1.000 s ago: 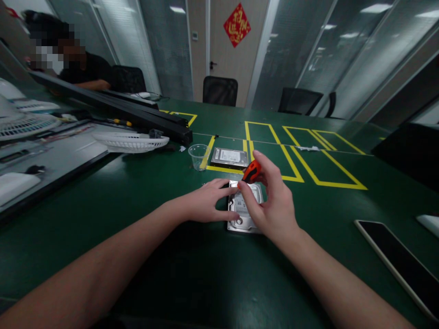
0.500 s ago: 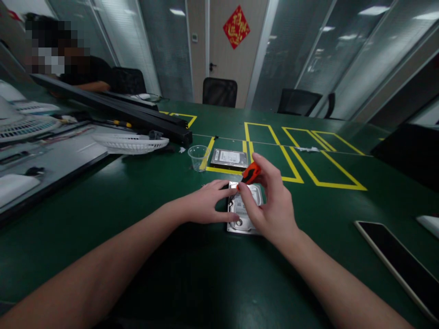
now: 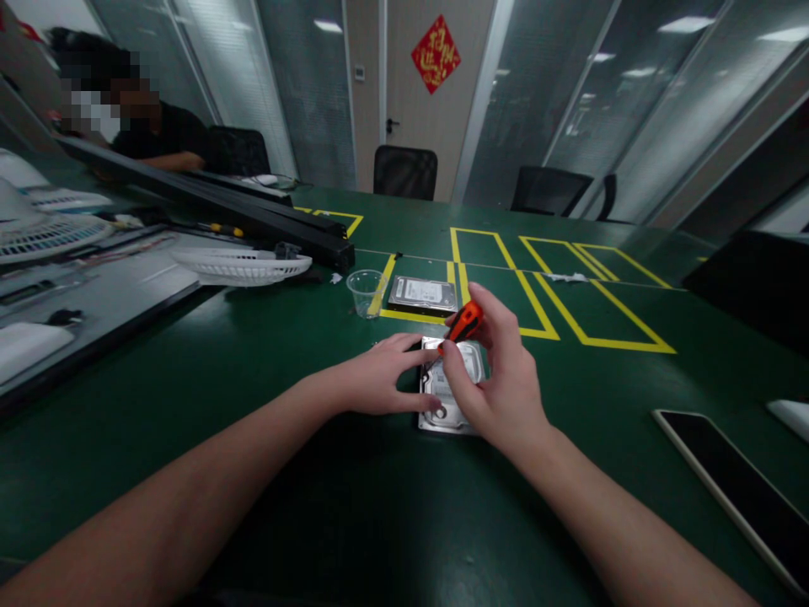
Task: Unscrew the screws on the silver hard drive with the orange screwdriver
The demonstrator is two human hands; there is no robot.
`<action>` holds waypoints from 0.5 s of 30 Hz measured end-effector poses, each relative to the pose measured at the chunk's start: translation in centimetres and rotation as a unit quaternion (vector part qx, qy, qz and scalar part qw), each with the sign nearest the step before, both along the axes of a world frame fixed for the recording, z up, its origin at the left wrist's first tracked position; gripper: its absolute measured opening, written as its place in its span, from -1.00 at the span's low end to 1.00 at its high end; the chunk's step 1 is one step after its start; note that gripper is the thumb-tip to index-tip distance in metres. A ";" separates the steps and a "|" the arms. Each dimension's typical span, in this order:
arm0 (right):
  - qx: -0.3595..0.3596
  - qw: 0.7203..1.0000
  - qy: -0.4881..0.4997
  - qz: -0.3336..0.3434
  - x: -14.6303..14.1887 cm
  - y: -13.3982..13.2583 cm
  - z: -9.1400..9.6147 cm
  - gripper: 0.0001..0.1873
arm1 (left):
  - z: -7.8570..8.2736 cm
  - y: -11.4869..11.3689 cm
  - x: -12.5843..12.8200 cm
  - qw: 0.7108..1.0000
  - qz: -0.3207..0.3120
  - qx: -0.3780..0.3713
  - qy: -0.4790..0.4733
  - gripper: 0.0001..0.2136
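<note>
A silver hard drive (image 3: pixel 450 419) lies flat on the green table in front of me. My left hand (image 3: pixel 385 375) rests at its left side with fingers spread; the thumb and a finger reach onto the drive's top. Between the thumb and fingers of my right hand (image 3: pixel 502 371) is a red and black screwdriver (image 3: pixel 466 322), tilted over the upper part of the drive. Its tip is hard to make out near my left fingers. Part of the drive's right side is hidden by my right hand.
Beyond the drive, a second hard drive (image 3: pixel 422 292) lies inside yellow tape, with a clear plastic cup (image 3: pixel 366 293) beside it. Fan parts (image 3: pixel 243 265) and long black bars (image 3: pixel 253 202) fill the left. A phone (image 3: pixel 733 489) lies at right. Another person (image 3: pixel 170 135) sits far left.
The screwdriver handle has tilted and shifted very slightly in my right hand. My left hand stays in place on the hard drive.
</note>
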State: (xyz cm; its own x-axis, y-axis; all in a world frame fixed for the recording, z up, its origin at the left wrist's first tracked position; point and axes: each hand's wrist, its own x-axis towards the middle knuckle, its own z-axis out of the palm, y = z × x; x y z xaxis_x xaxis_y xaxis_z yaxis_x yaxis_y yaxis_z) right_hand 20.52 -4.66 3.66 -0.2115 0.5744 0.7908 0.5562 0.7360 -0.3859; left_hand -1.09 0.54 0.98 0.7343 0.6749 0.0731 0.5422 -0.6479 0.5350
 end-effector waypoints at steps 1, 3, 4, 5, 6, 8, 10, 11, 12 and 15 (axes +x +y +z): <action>0.001 1.000 -0.001 -0.001 0.0 0.0 0.0 -0.25 | 0.0 0.0 0.0 1.000 0.003 -0.002 0.000 -0.23; 0.008 1.000 0.000 -0.006 0.1 0.1 0.0 -0.26 | -0.1 0.0 0.0 1.000 0.007 -0.004 0.001 -0.22; 0.012 1.000 0.001 -0.010 0.1 0.2 0.0 -0.27 | -0.1 0.0 0.0 1.000 0.006 -0.004 0.003 -0.22; 0.015 1.000 0.001 -0.013 0.1 0.2 0.0 -0.28 | -0.1 0.0 0.0 1.000 0.004 -0.003 0.005 -0.23; 0.017 1.000 0.002 -0.015 0.2 0.3 0.1 -0.28 | -0.1 0.0 0.0 1.000 0.001 -0.002 0.006 -0.24; 0.016 1.000 0.004 -0.013 0.2 0.3 0.1 -0.29 | -0.1 0.0 0.0 1.000 -0.005 0.001 0.008 -0.26; 0.012 1.000 0.003 -0.001 0.1 0.2 0.1 -0.27 | -0.1 0.0 0.0 1.000 -0.001 0.001 0.010 -0.26; 0.009 1.000 0.002 0.004 0.1 0.1 0.1 -0.26 | -0.1 0.0 0.0 1.000 0.003 0.000 0.012 -0.25; 0.004 1.000 0.001 0.006 0.0 0.0 0.1 -0.25 | -0.1 0.0 0.0 1.000 0.006 0.000 0.014 -0.25; 0.002 1.000 -0.001 -0.003 0.0 0.0 0.1 -0.26 | -0.2 0.0 0.0 1.000 0.007 -0.001 0.013 -0.23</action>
